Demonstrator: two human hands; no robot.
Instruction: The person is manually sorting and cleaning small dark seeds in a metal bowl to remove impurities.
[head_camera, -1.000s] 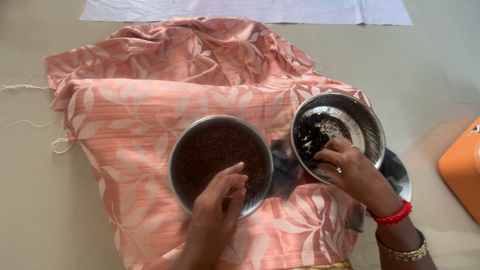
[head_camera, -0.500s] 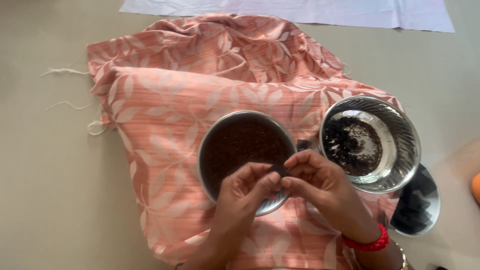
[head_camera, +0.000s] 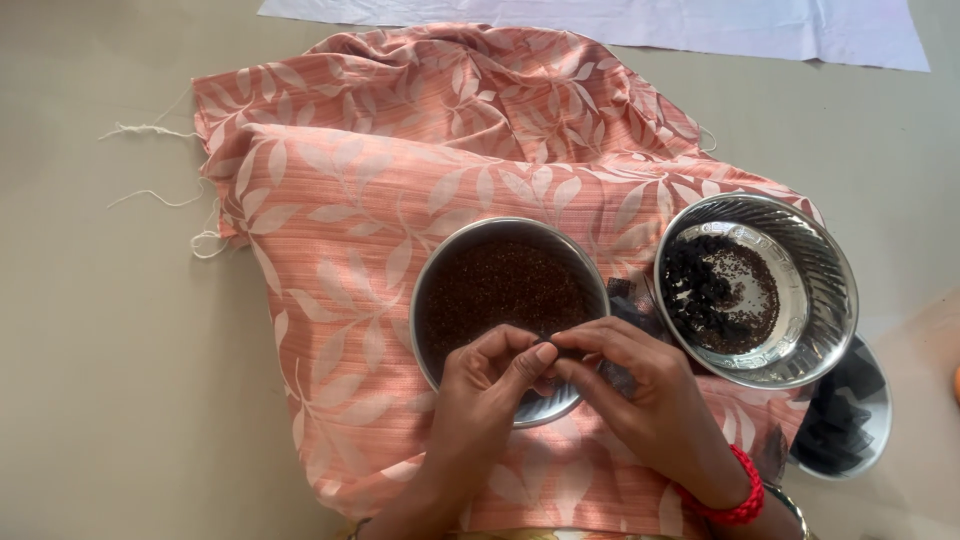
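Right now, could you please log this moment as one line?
left hand | right hand | fingertips pinched together over round steel plate of dark seeds | on peach leaf-print cloth

Round steel plate (head_camera: 470, 250): shallow, shiny rim, filled edge to edge with fine dark reddish-brown seeds in a flat layer. Sits level on the peach leaf-print cloth (head_camera: 340, 200), in the cloth's lower middle. Near edge of plate is covered by fingers.

Left hand (head_camera: 480, 395) and right hand (head_camera: 640, 390) meet over the plate's near rim, fingertips pinched together, touching. Something tiny seems nipped between them; too small to tell what.

Ribbed steel bowl (head_camera: 815, 250): just right of the plate, apart from it, holding a thin scatter of black seeds.
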